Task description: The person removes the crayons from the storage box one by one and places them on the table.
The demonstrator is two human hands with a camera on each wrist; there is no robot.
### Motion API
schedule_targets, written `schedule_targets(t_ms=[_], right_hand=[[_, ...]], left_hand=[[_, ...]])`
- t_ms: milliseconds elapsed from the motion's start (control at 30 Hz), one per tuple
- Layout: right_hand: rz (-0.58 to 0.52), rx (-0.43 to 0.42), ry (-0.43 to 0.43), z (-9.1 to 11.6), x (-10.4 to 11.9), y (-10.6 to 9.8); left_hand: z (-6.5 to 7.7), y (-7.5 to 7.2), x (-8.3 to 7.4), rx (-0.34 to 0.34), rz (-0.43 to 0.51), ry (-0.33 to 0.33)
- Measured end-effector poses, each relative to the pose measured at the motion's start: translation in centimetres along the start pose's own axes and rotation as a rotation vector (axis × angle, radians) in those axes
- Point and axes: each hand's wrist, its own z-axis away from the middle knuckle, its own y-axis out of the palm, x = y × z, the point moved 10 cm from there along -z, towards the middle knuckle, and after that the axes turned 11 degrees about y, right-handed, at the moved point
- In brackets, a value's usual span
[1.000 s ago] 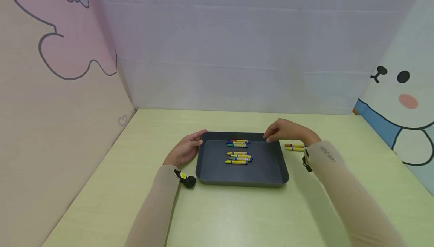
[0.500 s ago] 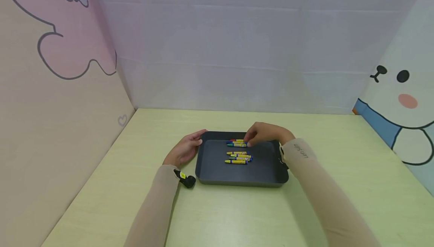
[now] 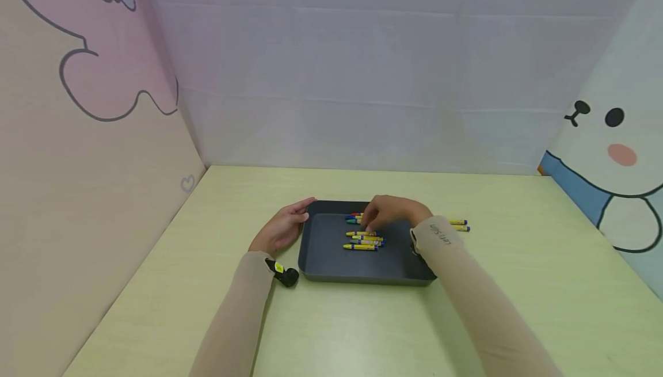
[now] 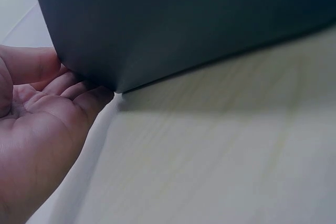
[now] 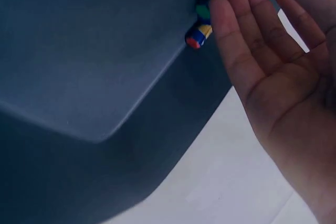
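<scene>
In the head view a dark grey baking tray (image 3: 399, 262) lies on the table with several crayons in yellow wrappers. My left hand (image 3: 279, 230) holds its left side. In the left wrist view the thumb (image 4: 37, 64) meets the tray's edge and the other fingers bend against the corner. My right hand (image 3: 393, 211) hovers over the tray, fingers pointing down beside a yellow crayon (image 3: 357, 233) and partly covering a green crayon (image 3: 353, 221). In the right wrist view its fingers (image 5: 244, 51) look fairly straight near the crayon ends; the fingertips' contact is partly hidden.
Two yellow-wrapped crayons (image 3: 460, 228) lie on the table right of the tray, partly hidden by the right wrist. Further crayons (image 3: 362, 247) lie lower in the tray. Printed cloth panels (image 3: 331, 89) stand behind and at both sides of the table (image 3: 331, 331).
My right hand has moved left from the tray's right rim to the upper crayon group, then slightly down toward the lower group. The left hand and tray have stayed put.
</scene>
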Motion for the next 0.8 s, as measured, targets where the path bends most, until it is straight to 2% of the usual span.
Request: schedule_targets(t_ms=[333, 800], right_hand=[[0.043, 0.011, 0.018, -0.6, 0.3, 1.0], [-0.024, 0.025, 0.092, -1.0, -0.4, 1.5]], left_hand=[[0.0, -0.2, 0.2, 0.000, 0.008, 0.000], [-0.1, 0.0, 0.0, -0.015, 0.015, 0.001]])
